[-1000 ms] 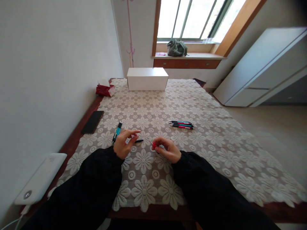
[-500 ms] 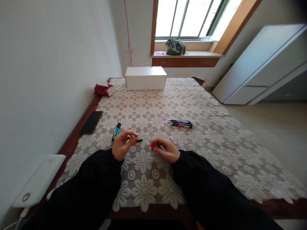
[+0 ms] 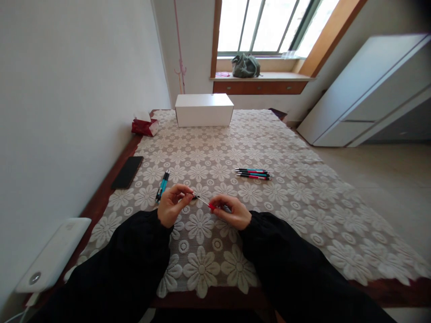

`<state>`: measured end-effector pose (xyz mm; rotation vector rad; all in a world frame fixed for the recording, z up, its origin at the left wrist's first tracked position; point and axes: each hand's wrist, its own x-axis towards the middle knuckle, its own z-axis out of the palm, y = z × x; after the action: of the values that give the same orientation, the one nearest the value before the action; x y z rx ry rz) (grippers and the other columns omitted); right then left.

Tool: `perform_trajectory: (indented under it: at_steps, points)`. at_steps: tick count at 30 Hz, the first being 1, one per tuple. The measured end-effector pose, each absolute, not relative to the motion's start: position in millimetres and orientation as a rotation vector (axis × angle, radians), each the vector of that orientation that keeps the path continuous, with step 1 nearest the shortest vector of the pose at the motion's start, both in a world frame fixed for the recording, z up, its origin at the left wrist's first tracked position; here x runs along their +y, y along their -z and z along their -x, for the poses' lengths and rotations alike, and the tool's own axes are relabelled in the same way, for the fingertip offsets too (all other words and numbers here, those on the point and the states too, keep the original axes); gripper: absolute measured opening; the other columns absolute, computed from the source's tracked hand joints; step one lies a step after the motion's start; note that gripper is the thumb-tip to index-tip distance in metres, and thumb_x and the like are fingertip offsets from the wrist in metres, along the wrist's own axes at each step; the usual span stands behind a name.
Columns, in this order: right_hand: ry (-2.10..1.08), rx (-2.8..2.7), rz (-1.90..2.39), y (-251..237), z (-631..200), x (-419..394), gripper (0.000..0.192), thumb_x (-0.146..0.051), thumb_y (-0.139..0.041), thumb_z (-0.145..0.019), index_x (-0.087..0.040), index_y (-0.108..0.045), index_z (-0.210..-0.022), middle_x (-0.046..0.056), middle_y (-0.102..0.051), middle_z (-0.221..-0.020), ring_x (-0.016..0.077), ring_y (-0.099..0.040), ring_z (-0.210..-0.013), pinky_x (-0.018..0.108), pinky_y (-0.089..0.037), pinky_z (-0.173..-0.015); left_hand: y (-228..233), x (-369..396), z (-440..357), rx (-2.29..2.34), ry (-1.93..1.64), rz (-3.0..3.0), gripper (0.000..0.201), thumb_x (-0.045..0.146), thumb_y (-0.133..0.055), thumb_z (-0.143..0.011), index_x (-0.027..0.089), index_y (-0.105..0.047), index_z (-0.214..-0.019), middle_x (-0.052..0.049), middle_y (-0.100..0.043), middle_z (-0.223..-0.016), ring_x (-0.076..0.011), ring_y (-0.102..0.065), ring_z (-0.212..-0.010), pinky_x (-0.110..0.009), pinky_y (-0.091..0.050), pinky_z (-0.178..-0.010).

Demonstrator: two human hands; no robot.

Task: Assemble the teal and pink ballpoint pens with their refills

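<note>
My left hand [image 3: 171, 205] pinches a small black pen tip piece [image 3: 194, 196] between thumb and fingers. My right hand [image 3: 232, 211] grips a red pen barrel [image 3: 211, 206], and a thin refill [image 3: 203, 201] runs from it toward the black piece. Both hands hover just above the lace tablecloth [image 3: 303, 197] near the front of the table. A teal and black pen [image 3: 162, 185] lies just left of my left hand. Several assembled pens [image 3: 253, 173] lie in a bundle further back, to the right.
A black phone [image 3: 128, 172] lies by the left table edge. A white box [image 3: 204, 110] and a red tissue pack [image 3: 144, 126] stand at the far end. A white device [image 3: 50, 255] sits front left by the wall. A grey bag [image 3: 245, 66] rests on the windowsill.
My hands have drawn closer together, and the refill now bridges the red barrel and the black tip piece. The view has tilted slightly.
</note>
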<state>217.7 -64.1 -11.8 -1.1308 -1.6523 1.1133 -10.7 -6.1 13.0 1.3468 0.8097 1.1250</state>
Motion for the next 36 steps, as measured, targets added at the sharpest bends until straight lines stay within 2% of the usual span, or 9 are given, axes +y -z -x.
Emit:
perform_trajectory:
  at_steps: [18, 36]
  points:
    - [-1.12, -1.673, 1.159, 13.0, -217.6, -64.0, 0.023, -0.039, -0.067, -0.089, -0.02, -0.071, -0.102, 0.004, -0.072, -0.082, 0.015, -0.058, -0.07, 0.027, -0.043, -0.062, -8.8, -8.2, 10.1, 0.773, -1.041, -1.623, 0.015, 0.032, -0.075, -0.084, 0.017, -0.074, -0.088, -0.005, -0.07, -0.084, -0.0152, -0.061, -0.076, -0.026, -0.047, -0.068]
    - [-1.115, -1.714, 1.145, 12.8, -217.8, -64.0, 0.027, -0.042, -0.066, -0.092, -0.019, -0.073, -0.104, 0.004, -0.075, -0.084, 0.0145, -0.06, -0.069, 0.027, -0.045, -0.063, -16.2, -12.7, 10.1, 0.766, -1.0, -1.923, 0.011, 0.029, -0.072, -0.086, 0.018, -0.074, -0.087, -0.004, -0.069, -0.077, -0.0145, -0.059, -0.069, -0.027, -0.049, -0.068]
